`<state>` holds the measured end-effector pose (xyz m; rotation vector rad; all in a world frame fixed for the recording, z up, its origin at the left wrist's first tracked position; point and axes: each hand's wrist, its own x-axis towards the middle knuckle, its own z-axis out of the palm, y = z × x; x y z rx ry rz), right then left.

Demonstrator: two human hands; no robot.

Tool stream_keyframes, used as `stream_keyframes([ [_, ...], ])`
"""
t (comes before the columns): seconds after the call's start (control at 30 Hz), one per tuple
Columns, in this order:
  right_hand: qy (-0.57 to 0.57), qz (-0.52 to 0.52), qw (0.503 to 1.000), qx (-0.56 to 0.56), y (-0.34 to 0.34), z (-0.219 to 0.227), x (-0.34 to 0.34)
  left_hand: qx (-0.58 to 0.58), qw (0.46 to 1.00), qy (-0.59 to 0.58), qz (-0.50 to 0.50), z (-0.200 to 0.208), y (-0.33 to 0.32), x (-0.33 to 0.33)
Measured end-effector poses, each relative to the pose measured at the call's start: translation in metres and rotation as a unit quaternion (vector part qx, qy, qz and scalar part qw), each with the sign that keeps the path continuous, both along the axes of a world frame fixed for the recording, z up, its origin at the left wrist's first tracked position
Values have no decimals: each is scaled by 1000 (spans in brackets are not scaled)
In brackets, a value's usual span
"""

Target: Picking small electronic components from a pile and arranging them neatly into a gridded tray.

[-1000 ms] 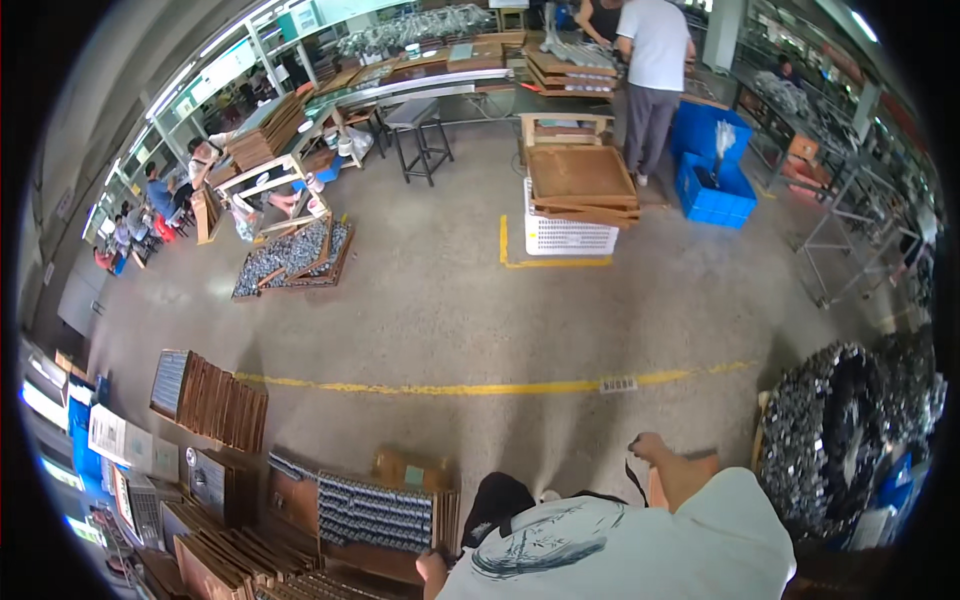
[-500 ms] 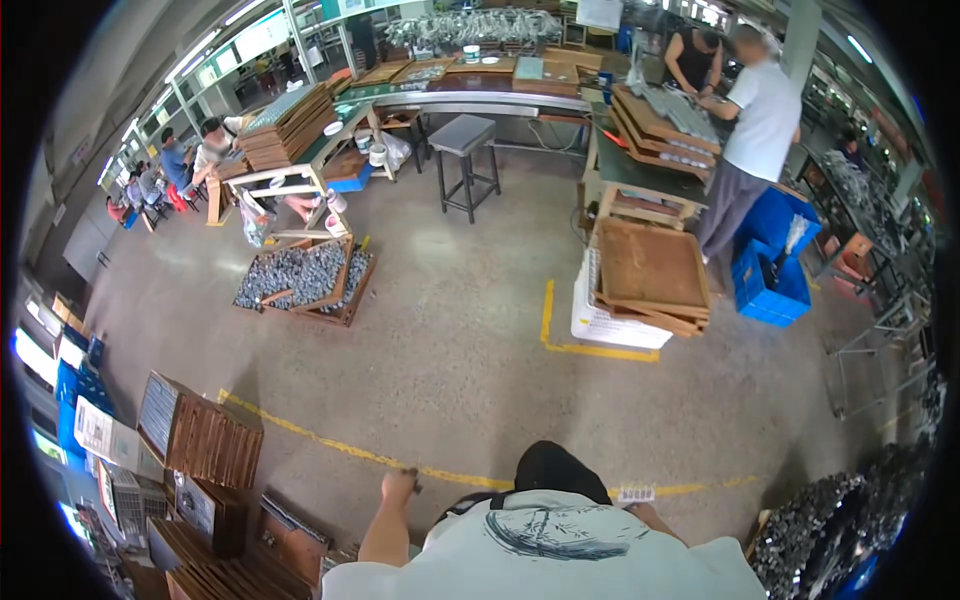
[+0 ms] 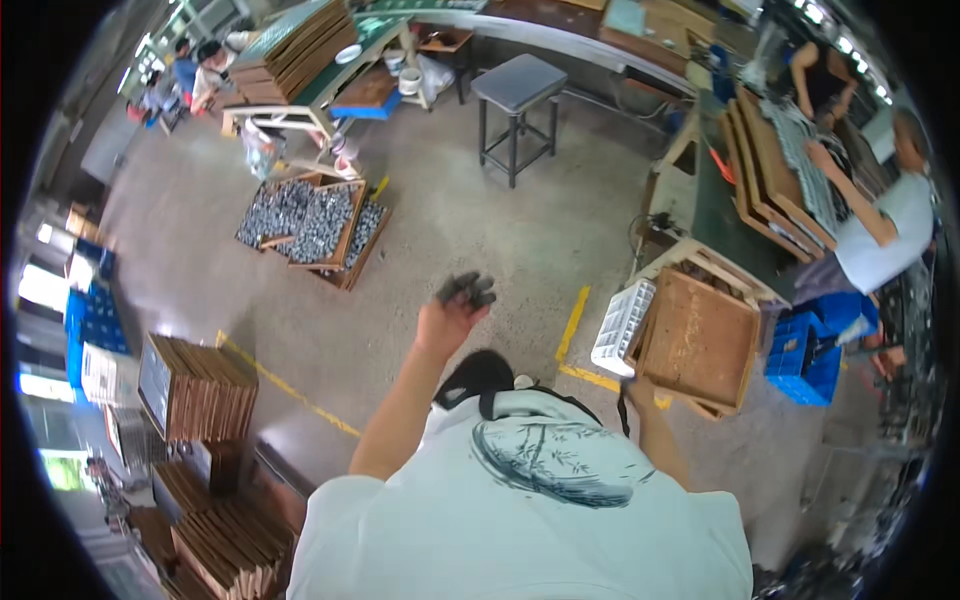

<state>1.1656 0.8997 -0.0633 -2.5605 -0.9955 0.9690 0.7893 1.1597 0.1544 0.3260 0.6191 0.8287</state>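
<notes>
My left hand [image 3: 460, 308] reaches out ahead over the floor with its fingers apart, holding nothing. Its fingers look dark, covered or blackened; I cannot tell which. On the right, my right hand [image 3: 638, 388] is small in the view beside the near left corner of a brown wooden tray [image 3: 697, 340]. Its fingers are unclear, so whether it touches the tray does not show. The tray tops a stack of others, next to a white plastic crate [image 3: 622, 328]. A dark strap-like strip [image 3: 624, 410] hangs by my right wrist.
Wooden trays of small metal parts [image 3: 315, 225] lie on the floor ahead left. A grey stool [image 3: 518, 90] stands ahead. Stacked wooden boards [image 3: 200, 390] are at the left. At the right, two people work at a bench [image 3: 735, 215] near a blue crate [image 3: 803, 358].
I have moved forward and the view has turned, bringing the tray stack close on my right. My left hand has risen and stretched forward, its fingers spreading.
</notes>
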Motion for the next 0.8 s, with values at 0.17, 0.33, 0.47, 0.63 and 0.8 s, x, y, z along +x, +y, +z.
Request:
stream_keyframes([
  [0.17, 35, 0, 989, 147, 215, 28, 93, 54, 991, -109, -61, 22, 132, 82],
  [0.33, 22, 27, 995, 96, 318, 29, 117, 33, 986, -139, -90, 11, 267, 152],
  [0.47, 53, 242, 969, -28, 261, -52, 154, 26, 985, -78, -153, 10, 378, 230],
  [0.63, -23, 258, 960, -108, 289, -102, 185, 18, 964, 13, -267, -25, 486, 345],
  [0.8, -26, 44, 997, -49, 384, -102, 262, 2, 933, 152, -326, -46, 584, 459],
])
